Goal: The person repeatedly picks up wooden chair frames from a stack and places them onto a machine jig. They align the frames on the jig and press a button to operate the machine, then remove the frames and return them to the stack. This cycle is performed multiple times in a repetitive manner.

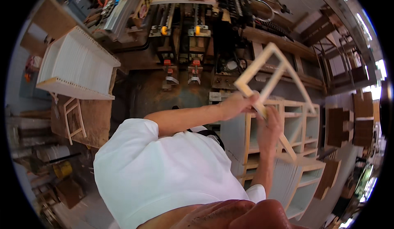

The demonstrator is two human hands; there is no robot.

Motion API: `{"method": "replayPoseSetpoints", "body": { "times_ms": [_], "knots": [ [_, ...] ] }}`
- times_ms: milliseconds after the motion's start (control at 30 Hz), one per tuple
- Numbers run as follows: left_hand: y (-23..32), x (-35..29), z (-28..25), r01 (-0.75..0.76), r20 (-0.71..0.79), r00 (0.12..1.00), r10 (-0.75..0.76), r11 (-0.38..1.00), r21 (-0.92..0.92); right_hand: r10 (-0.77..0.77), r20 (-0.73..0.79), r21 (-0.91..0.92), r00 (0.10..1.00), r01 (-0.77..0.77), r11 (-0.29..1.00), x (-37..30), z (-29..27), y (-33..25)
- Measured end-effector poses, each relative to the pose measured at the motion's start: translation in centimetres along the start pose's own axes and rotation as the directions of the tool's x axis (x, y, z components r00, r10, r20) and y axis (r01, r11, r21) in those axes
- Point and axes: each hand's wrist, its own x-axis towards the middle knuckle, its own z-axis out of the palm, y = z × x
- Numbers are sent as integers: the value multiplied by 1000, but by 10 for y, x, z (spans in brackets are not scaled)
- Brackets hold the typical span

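Note:
A pale wooden frame (250,72) with long rails and a crossbar is held up in front of me on the right, tilted. My left hand (240,104) is closed around one rail near a corner of it. Just below, my right hand (269,124) grips the same rail farther along, its fingers bent over the wood. Something small and dark shows by the right fingers, too blurred to name. The frame's lower end hangs past my right wrist, over the white cabinets (234,136).
Left, a white slatted rack (78,64) stands on a brown board (96,120) beside a similar small wooden frame (74,120). Ahead is a large machine with orange-topped clamps (195,66). Brown boxes (363,116) stack up at the right.

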Motion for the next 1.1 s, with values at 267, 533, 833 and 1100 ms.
{"method": "replayPoseSetpoints", "body": {
  "times_ms": [267, 533, 833, 1100],
  "knots": [
    [78, -56, -154, -339, -178, 934, 311, 927, -160, -290, 290, 267, 912, 214, 940, 80, 127, -62],
    [166, -72, -277, -564, -447, 777, 443, 806, -182, -496, 247, 245, 832, 442, 863, 167, 221, -96],
    [213, -70, -355, -586, -542, 747, 385, 767, -263, -550, 242, 303, 799, 476, 825, 233, 304, -126],
    [233, -62, -370, -598, -604, 710, 362, 762, -248, -570, 235, 307, 788, 496, 812, 260, 339, -123]
  ]
}}
